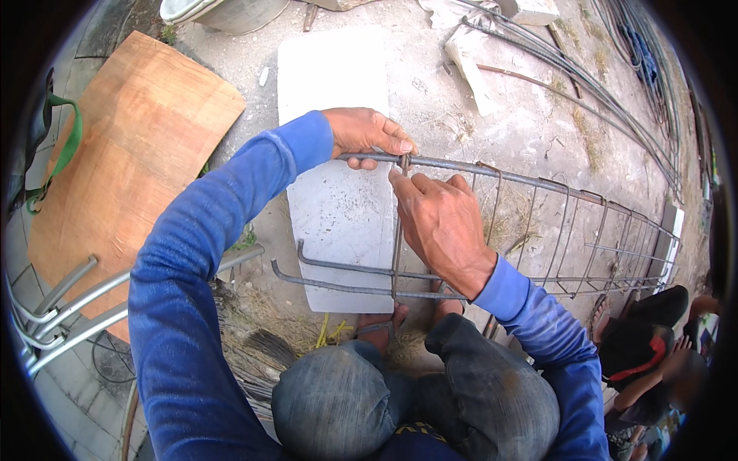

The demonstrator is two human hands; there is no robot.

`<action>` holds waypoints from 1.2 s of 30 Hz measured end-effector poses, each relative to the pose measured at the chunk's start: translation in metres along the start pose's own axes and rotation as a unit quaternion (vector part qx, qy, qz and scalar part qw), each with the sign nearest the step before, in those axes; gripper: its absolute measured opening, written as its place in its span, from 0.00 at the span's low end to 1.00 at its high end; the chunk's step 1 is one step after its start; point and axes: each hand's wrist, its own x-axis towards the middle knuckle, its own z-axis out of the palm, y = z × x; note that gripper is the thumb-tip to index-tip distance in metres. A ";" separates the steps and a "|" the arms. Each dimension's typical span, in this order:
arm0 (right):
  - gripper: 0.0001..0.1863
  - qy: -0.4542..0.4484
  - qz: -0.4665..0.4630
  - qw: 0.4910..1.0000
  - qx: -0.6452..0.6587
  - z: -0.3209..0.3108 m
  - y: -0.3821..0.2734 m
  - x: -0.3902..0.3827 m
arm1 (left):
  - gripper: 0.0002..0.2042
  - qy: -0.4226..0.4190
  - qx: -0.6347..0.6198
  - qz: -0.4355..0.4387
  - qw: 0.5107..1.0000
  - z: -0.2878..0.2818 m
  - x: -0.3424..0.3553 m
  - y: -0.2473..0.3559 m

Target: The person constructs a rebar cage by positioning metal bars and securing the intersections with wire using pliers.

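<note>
A rebar cage (pixel 538 184) of long ribbed bars with thin square stirrups lies across in front of my knees and runs off to the right. My left hand (pixel 365 138) is closed about the end of the upper bar, its thumb and forefinger pinched at the joint with the endmost stirrup (pixel 397 246). Just below that joint is my right hand (pixel 446 227), fingers curled, its fingertip beside the stirrup. What it grips, if anything, is hidden by the hand. Two lower bars (pixel 330 286) have bent-up ends at the left.
A white board (pixel 332 84) lies under the cage's near end. To the left are a plywood sheet (pixel 138 154) and bent metal tubes (pixel 73 315). Loose rods (pixel 569 69) lie at the upper right. Another person (pixel 646 346) sits at the right, by the cage's far end.
</note>
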 end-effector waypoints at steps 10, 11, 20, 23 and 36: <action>0.17 -0.056 -0.016 0.989 -0.132 -0.001 -0.024 -0.015 | 0.19 0.020 0.038 -0.012 0.999 0.016 -0.006 0.015; 0.12 -0.068 -0.012 0.985 -0.157 0.000 -0.028 -0.015 | 0.19 0.017 0.041 -0.011 0.999 0.018 -0.005 0.017; 0.06 -0.118 0.079 0.986 -0.091 0.017 -0.035 0.003 | 0.18 0.063 0.032 -0.036 0.997 0.033 -0.004 0.026; 0.06 -0.138 0.089 0.982 -0.093 0.007 -0.033 0.001 | 0.22 0.059 0.066 -0.017 0.996 0.043 -0.003 0.035; 0.12 -0.244 0.087 0.930 -0.262 0.020 -0.050 0.017 | 0.38 0.083 0.157 -0.120 0.977 0.058 -0.018 0.051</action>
